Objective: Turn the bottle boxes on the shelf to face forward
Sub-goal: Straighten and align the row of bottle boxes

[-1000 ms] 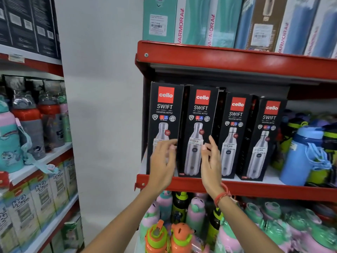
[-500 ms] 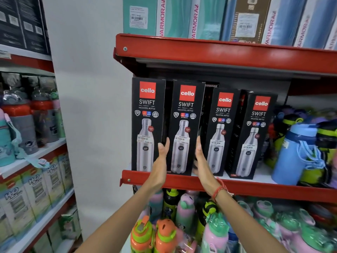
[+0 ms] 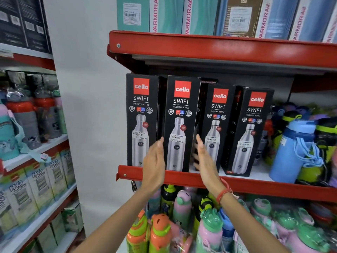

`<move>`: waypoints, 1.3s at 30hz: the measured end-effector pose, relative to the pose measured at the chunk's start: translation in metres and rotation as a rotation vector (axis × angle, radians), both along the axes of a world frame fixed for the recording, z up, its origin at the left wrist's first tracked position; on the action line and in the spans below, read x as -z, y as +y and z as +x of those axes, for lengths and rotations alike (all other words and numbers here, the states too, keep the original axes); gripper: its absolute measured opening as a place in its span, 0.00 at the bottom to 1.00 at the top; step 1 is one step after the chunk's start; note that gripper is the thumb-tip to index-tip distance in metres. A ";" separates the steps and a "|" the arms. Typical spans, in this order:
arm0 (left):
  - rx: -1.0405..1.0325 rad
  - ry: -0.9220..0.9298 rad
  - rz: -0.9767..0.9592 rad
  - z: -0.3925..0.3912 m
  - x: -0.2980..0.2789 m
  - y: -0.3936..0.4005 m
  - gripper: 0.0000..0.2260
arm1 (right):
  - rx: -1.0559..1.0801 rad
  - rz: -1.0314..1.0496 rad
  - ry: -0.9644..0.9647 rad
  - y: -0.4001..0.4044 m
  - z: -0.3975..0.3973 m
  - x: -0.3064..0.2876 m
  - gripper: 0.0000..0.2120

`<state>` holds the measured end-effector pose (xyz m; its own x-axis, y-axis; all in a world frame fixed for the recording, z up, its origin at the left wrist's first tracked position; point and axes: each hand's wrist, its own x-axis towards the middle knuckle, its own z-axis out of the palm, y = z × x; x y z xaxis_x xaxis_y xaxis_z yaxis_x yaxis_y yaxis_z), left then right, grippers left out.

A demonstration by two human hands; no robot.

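Both hands are raised flat and upright, palms turned toward each other, flanking the second box [image 3: 179, 125] in the row of black bottle boxes. The left hand [image 3: 155, 161] stands with fingers straight and together, its palm against or just beside the box's left edge; the grip there is spread, not curled around anything. The right hand [image 3: 203, 157] mirrors it on the box's right side, fingers extended upward and slightly fanned, a small gap showing between palm and box, so its grip is open too. A red thread bracelet [image 3: 223, 195] circles the right wrist, and both forearms rise from below. The second box stands upright on the red shelf [image 3: 255, 187], near its front lip, printed face forward. Just left of it stands the first box [image 3: 142, 119], also face forward. To the right of the second box, set further back, are the third box [image 3: 217, 125] and fourth box [image 3: 252, 132], both angled slightly. Further right of those sits a blue bottle [image 3: 293, 152]. Below the second box, under the shelf, crowd colourful bottles [image 3: 158, 232].
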<state>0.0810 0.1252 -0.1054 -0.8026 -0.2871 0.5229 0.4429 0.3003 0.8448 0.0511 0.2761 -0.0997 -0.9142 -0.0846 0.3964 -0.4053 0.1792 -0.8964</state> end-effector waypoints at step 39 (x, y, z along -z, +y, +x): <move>0.096 0.277 -0.285 -0.008 -0.005 0.143 0.16 | 0.545 0.109 0.244 0.148 -0.012 0.008 0.23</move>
<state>0.0730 0.2678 -0.1001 -0.6367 -0.0299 0.7705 0.6793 0.4511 0.5789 0.0396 0.4242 -0.1074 -0.7214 0.3181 0.6152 -0.4207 0.5044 -0.7541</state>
